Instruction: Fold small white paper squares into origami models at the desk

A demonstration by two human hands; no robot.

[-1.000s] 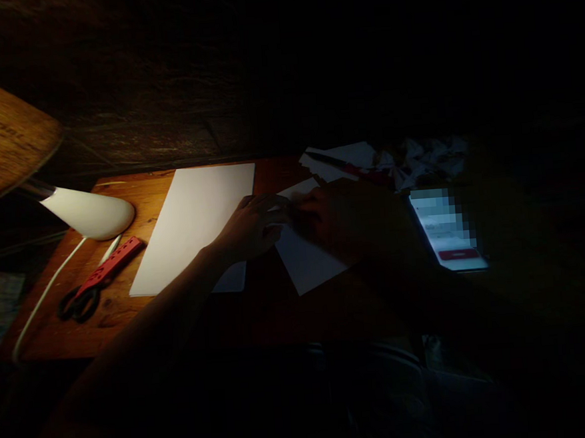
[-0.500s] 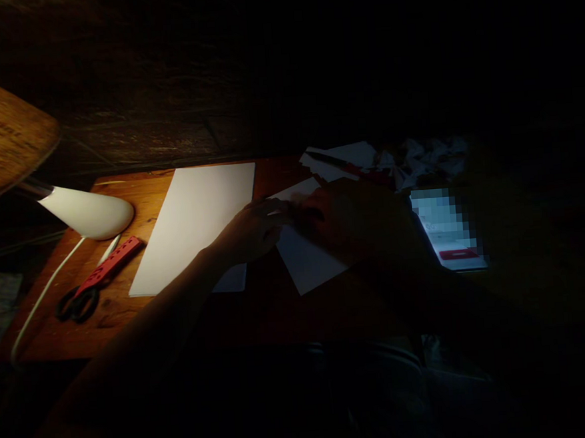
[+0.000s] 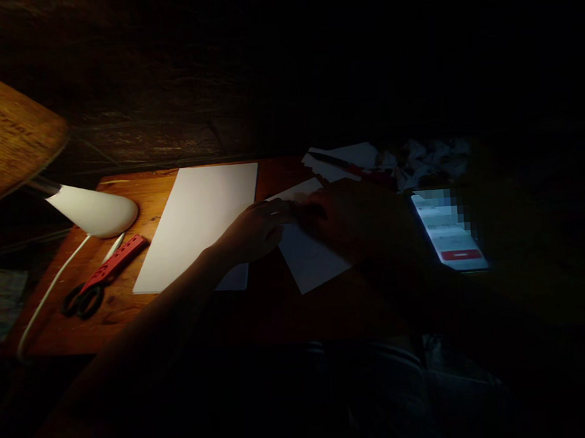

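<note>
In dim light, a white sheet of paper [image 3: 311, 261] lies slanted on the table under my two hands. My left hand [image 3: 260, 229] rests at the sheet's left side, its fingers bent and pressed on the paper. From the right, my right hand [image 3: 335, 215] meets it over the upper part of the sheet, fingers curled against the paper. The fingertips come together in shadow, so any small fold between them is hidden. To the left of this sheet, a stack of white paper [image 3: 197, 219] lies partly beneath my left wrist and forearm.
A lamp [image 3: 96, 209] and scissors [image 3: 108, 268] with a red cover and black handles are at left. Behind my hands lie paper pieces [image 3: 363, 154] with a dark, long tool on top, and several folded paper shapes [image 3: 418, 160]. A lit phone [image 3: 448, 231] sits at right.
The view has shifted slightly, so things appear a little further right. Both hands stay together on the sheet, with only slight finger movement. The phone's screen looks different.
</note>
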